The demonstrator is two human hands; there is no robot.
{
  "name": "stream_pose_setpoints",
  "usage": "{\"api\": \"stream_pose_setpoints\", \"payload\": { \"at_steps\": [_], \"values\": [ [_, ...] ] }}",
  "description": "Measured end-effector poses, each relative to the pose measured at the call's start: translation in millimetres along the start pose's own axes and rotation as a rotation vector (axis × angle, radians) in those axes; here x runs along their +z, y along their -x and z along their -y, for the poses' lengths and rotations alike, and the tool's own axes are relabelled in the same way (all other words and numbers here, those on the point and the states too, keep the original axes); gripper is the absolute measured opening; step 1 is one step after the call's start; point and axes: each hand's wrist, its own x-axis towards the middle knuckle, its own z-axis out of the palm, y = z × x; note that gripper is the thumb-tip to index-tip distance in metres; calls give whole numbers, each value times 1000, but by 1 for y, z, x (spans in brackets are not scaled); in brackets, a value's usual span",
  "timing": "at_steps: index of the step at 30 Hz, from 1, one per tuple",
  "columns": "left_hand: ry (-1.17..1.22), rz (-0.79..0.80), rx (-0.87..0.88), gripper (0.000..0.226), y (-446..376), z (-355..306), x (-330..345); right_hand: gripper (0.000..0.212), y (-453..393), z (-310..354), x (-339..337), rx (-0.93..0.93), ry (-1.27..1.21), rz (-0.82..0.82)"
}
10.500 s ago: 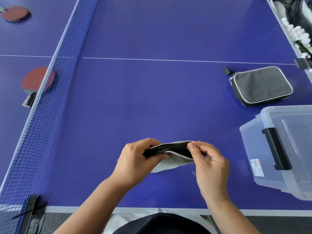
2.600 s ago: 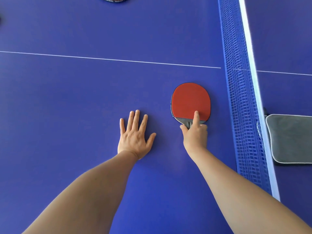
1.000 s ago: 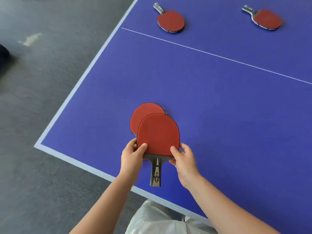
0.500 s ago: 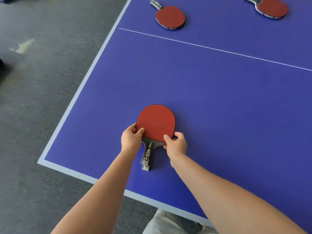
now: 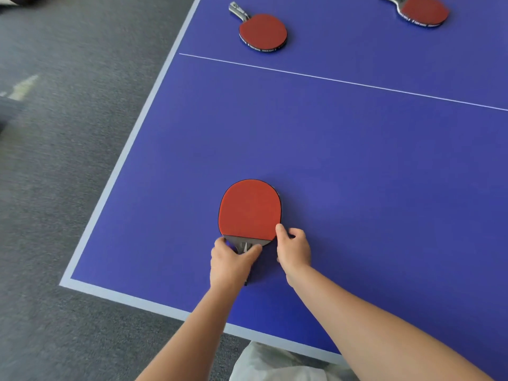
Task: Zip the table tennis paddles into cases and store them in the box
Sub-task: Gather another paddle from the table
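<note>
Now left hand (image 5: 232, 261) grips handle, right hand (image 5: 293, 250) pinches rim of smooth oval red-rubber paddle (image 5: 249, 210).

A red-faced paddle (image 5: 249, 209) lies flat near the table corner, its handle toward the person and mostly hidden. Two more red paddles lie flat at the far side, one (image 5: 262, 31) left, one (image 5: 423, 10) right, handles pointing far-left.

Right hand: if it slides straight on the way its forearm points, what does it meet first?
Probably the paddle itself: the right hand already touches its blade edge, thumb on the rim. Beyond that lies bare table; the far paddle roughly lines up, though depth is unclear.
</note>
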Motion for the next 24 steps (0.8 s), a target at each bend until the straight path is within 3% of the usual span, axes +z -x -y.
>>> {"api": "stream_pose_setpoints", "payload": {
  "at_steps": [2, 4, 11, 16, 24],
  "values": [
    [-203, -18, -6, 67, 6, 6, 14, 53, 3, -7, -6, 16, 1, -7],
    [-298, -56, 14, 62, 9, 6, 23, 52, 7, -14, -13, 0, 47, 6],
    [-290, -17, -18, 23, -1, 1, 30, 52, 23, -48, -45, -299, 398, 135],
    [-275, 14, 18, 14, -1, 0, 27, 56, 25, -88, -79, -504, 738, -37],
    [-299, 58, 105, 12, 49, 15, 54, 59, 39, -167, -147, -434, 778, -163]
  ]
}}
